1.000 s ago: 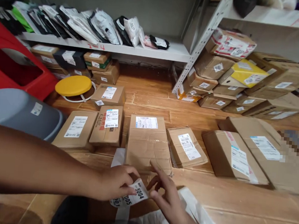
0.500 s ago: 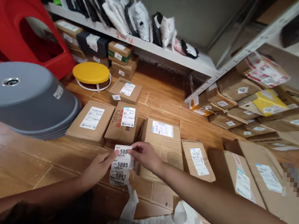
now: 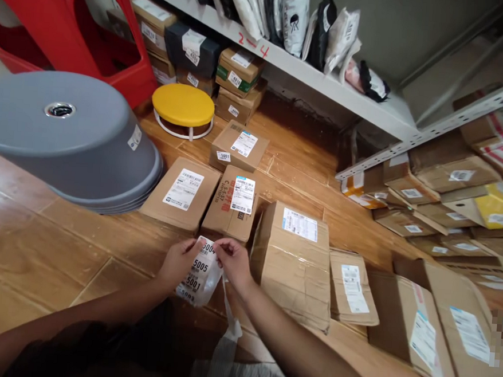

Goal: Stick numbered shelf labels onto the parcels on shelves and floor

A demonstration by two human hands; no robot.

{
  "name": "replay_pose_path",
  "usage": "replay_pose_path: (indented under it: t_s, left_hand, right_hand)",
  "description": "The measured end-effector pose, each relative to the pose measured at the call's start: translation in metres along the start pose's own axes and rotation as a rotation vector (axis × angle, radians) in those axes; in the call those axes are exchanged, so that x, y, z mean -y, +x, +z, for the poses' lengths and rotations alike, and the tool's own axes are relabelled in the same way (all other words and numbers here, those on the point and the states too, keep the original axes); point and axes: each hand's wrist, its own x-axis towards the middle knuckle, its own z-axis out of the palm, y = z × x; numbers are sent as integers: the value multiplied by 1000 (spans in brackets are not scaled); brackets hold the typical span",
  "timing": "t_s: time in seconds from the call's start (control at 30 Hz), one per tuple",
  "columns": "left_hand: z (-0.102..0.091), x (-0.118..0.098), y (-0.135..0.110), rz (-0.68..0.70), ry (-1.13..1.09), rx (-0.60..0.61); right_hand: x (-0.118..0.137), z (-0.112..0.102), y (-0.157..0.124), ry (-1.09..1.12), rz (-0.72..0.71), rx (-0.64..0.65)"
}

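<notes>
A white strip of number labels [image 3: 198, 274], printed 5005 and 5001, is held low in the middle of the view. My left hand [image 3: 180, 260] pinches its left edge and my right hand [image 3: 231, 260] pinches its top right corner. Just beyond my hands, brown parcels lie on the wooden floor: one with a red-printed side [image 3: 232, 204], one to its left [image 3: 181, 193] and a larger taped carton [image 3: 297, 258] to the right. A small box marked 5001 [image 3: 238, 148] lies further back.
A grey upturned tub [image 3: 71, 141] and red plastic stool [image 3: 90, 33] stand left, with a yellow round lid [image 3: 183, 105] behind. A white shelf [image 3: 311, 78] holds mailer bags, boxes beneath it. More cartons [image 3: 431, 333] pile at right. A white bag [image 3: 231, 359] lies near me.
The view has swung left and down. My hands lifted the label strip off the floor, brought it forward toward the parcels, and now pinch it closer together at its top.
</notes>
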Motion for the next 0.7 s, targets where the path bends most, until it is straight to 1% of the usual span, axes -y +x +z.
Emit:
replay_pose_path:
  t_s: [0.07, 0.13, 0.2, 0.27, 0.4, 0.5, 0.6, 0.7]
  left_hand:
    - [-2, 13, 3, -25, 29, 43]
    - [-3, 27, 5, -52, 68, 46]
    - [-5, 37, 7, -84, 109, 27]
    - [-6, 43, 9, -103, 140, 34]
    - [-10, 40, 14, -100, 178, 142]
    - [-14, 38, 12, -111, 224, 209]
    - [-20, 46, 1, -130, 270, 233]
    - [-27, 60, -11, -179, 255, 247]
  right_hand:
    - [-23, 12, -1, -4, -6, -75]
    - [-43, 21, -3, -12, -20, -129]
    - [-59, 26, -4, -20, -34, -157]
    - [-70, 28, -4, -27, -49, -187]
    - [-80, 28, 2, -46, -96, -289]
    - [-82, 26, 9, -84, -146, -425]
    - [-81, 20, 17, -140, -199, -566]
    - [-79, 13, 23, -199, -245, -637]
